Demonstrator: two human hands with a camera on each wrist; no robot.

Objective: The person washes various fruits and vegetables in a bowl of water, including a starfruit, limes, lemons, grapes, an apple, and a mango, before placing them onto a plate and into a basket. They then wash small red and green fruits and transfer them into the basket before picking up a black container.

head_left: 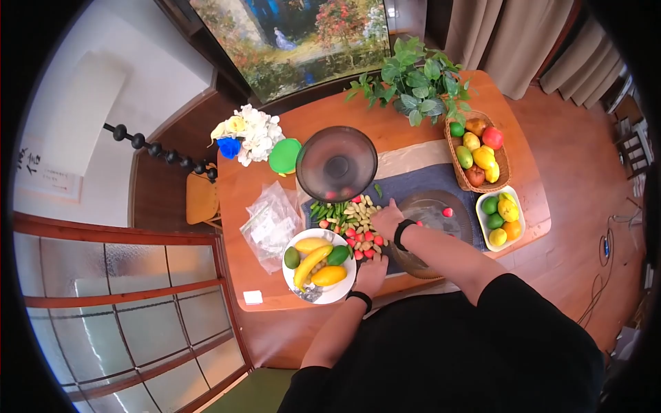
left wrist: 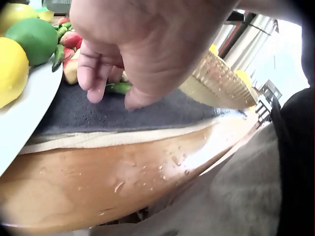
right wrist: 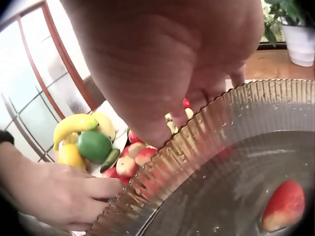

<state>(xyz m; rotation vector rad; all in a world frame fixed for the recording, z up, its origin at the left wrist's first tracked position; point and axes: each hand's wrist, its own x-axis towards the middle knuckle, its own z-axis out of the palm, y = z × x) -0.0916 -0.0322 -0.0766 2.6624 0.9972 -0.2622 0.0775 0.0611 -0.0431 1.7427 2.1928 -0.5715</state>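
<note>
My left hand is low over the cloth, beside the white plate of fruit. In the left wrist view its thumb and fingers pinch a small green pepper. My right hand reaches past the rim of a ribbed, tinted glass bowl, fingers pointing down at the pile; its fingertips are partly hidden behind the rim. That pile holds tan peanuts, green peppers and red-and-cream pieces. Inside the bowl, one red-and-cream piece sits in water.
A second dark glass bowl stands behind the pile. To the right are a fruit basket and a square dish of fruit. Plastic bags lie at left, near a green lid. Water drops spot the table edge.
</note>
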